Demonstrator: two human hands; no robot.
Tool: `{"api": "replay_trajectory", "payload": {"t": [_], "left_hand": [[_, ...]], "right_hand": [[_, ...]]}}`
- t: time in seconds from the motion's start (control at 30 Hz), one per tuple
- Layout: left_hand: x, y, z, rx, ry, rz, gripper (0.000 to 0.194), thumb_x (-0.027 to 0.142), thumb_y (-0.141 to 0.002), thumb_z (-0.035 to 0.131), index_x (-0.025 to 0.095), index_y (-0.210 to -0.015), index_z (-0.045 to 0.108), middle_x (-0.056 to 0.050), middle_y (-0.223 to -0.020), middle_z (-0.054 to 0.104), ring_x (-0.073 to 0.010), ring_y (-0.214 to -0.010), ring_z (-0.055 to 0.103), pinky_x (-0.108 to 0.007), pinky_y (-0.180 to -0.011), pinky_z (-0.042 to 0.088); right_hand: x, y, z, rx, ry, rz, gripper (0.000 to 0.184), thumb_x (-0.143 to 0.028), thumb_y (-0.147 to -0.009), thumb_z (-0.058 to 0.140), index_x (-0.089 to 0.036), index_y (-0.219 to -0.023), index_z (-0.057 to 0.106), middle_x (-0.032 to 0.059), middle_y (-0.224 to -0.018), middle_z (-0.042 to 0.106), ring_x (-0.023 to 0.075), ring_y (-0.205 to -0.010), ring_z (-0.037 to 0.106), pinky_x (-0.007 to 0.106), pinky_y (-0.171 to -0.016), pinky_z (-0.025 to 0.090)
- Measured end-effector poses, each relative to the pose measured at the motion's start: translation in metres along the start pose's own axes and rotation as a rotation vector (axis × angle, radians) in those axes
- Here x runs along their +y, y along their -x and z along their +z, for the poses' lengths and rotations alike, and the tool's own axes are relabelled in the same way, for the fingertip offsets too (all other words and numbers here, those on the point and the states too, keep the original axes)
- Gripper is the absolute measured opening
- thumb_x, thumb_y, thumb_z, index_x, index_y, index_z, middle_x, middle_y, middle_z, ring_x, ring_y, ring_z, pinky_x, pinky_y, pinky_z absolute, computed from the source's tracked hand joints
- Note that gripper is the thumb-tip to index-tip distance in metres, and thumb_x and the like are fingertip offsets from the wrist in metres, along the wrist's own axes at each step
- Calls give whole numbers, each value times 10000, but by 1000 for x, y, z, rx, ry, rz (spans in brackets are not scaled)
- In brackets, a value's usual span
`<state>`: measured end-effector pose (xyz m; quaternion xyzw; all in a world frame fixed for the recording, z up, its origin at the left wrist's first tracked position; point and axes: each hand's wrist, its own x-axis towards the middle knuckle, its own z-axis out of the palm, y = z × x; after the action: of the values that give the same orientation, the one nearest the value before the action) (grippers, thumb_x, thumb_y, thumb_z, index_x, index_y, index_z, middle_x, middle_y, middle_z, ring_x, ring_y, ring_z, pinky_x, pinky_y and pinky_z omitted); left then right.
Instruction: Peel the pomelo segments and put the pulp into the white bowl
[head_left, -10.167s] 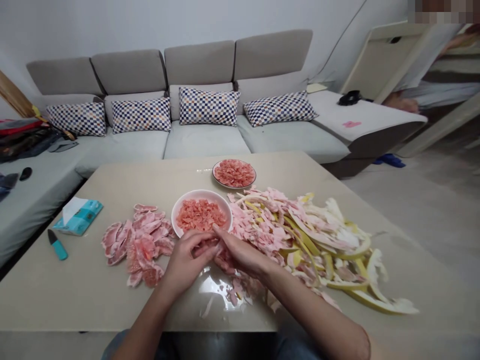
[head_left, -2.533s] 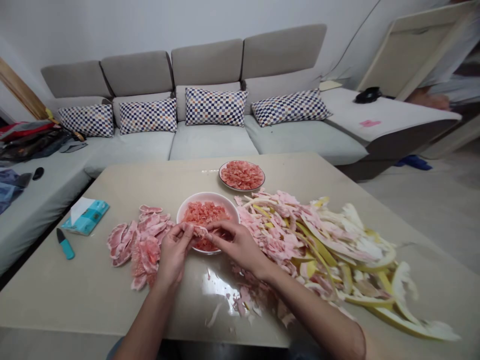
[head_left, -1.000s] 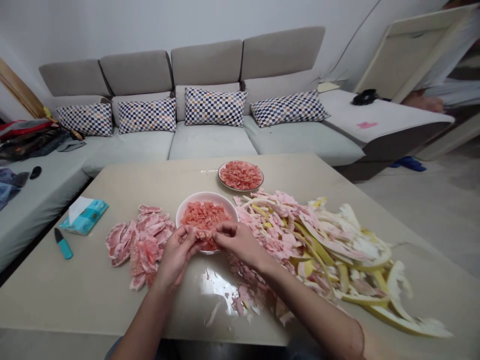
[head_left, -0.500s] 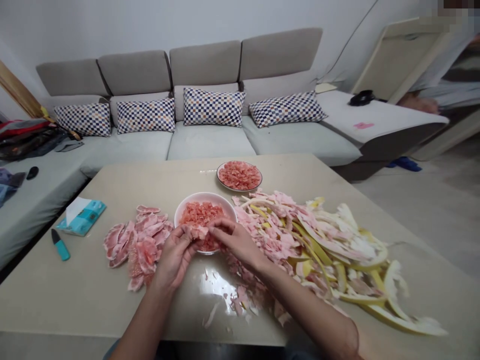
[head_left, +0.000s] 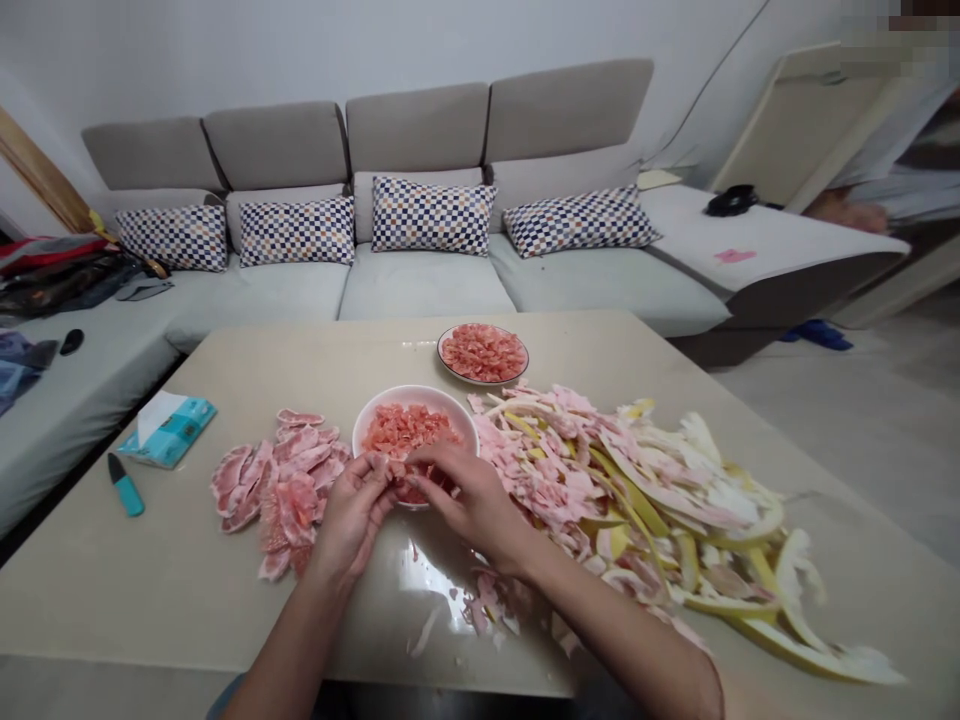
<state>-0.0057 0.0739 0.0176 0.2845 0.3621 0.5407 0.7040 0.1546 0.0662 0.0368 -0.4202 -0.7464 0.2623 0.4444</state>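
Over the near rim of a white bowl (head_left: 471, 430), my left hand (head_left: 352, 515) pinches a small pink pomelo segment (head_left: 396, 470) between thumb and fingers. My right hand (head_left: 480, 505) meets it from the other side, thumb and forefinger closed in on the same piece; the fingertips partly cover it. Loose pomelo pulp (head_left: 411, 425) lies in the bowl. To the left sits a heap of pomelo segments (head_left: 289, 500) with pale skin on them. Right of the bowl spreads a large pile of pink membrane scraps and peel (head_left: 592, 460).
Behind the bowl stands a dark-rimmed plate (head_left: 447, 373) heaped with pulp. A teal-handled knife (head_left: 129, 495) and a tissue pack (head_left: 172, 432) lie at the table's left. Scraps (head_left: 491, 605) dot the near edge. A sofa (head_left: 420, 285) runs behind; part of a person (head_left: 855, 210) shows far right.
My right fingers have shifted slightly down and curled more around the segment. Less of the piece shows between my hands. The whole view has moved a little.
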Motion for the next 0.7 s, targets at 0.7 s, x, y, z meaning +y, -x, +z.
{"api": "replay_trajectory", "payload": {"t": [0.7], "left_hand": [[-1,-7,-7,181,207,-30,63,83,-754,693,119,-798,666,-29,-809,681,-82,-698,644,-180,-693,579]], "right_hand": [[24,-5,-2,147,-135,223,264,-260,-820,607,-232,-1080,643,85,-1217,589,215,-1064,583,375,-909,477]]}}
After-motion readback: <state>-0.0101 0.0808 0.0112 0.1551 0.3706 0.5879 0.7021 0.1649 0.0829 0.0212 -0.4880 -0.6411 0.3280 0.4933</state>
